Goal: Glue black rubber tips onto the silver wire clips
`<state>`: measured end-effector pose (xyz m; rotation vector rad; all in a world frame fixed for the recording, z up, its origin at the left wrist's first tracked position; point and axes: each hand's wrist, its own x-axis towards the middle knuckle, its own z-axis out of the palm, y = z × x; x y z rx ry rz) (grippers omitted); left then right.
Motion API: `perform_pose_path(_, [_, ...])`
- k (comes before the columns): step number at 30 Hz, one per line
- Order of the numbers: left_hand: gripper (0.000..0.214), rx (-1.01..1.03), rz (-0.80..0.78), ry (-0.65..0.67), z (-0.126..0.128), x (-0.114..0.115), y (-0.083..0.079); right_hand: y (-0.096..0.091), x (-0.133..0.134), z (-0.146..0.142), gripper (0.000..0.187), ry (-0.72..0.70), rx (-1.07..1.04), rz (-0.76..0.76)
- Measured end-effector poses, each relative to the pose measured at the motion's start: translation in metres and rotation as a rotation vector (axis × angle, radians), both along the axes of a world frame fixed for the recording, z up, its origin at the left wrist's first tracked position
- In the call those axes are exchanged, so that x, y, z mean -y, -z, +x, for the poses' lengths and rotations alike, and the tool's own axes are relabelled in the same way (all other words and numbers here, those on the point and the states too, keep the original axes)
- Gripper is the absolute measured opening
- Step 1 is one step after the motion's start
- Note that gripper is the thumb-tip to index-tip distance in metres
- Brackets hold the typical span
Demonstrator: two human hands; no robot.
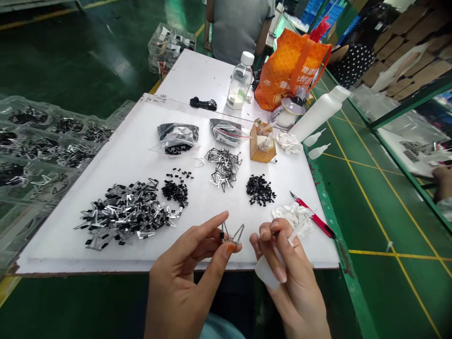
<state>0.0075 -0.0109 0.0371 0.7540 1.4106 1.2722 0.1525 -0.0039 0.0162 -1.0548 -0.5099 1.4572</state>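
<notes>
In my left hand (197, 268), thumb and fingertips pinch a bent metal clip (238, 234) with a small black piece on one arm. My right hand (291, 273) is closed around a small translucent squeeze bottle (267, 273), its thin nozzle pointing up and right. Something small and dark shows at the right fingertips, perhaps a black piece. Beyond the hands lie a heap of metal clips with black ends (123, 214), loose metal clips (225, 167) and two piles of small black pieces, one at left (175, 192) and one at right (260, 190).
A red craft knife (314, 217) with its blade bare lies by crumpled white tissue (291, 217). Zip bags (178, 136), a wooden box (263, 148), a tilted white bottle (321, 113) and an orange bag (282, 70) stand farther back. Clear trays (52, 141) flank the table.
</notes>
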Motion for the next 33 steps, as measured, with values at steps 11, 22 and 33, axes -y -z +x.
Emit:
perform_pose_path(11, [0.046, -0.309, 0.330, 0.073, -0.007, 0.004, 0.016, 0.011, 0.010, -0.007, 0.024, 0.053, 0.130, -0.024])
perform_pose_path(22, [0.055, -0.480, 0.595, 0.063, -0.004, 0.009, 0.022, 0.010, 0.009, -0.017, 0.008, 0.024, 0.198, 0.226])
perform_pose_path(33, [0.054, -0.554, 0.682, 0.088, -0.005, 0.009, 0.020, 0.011, 0.006, -0.017, 0.014, -0.012, 0.260, 0.334])
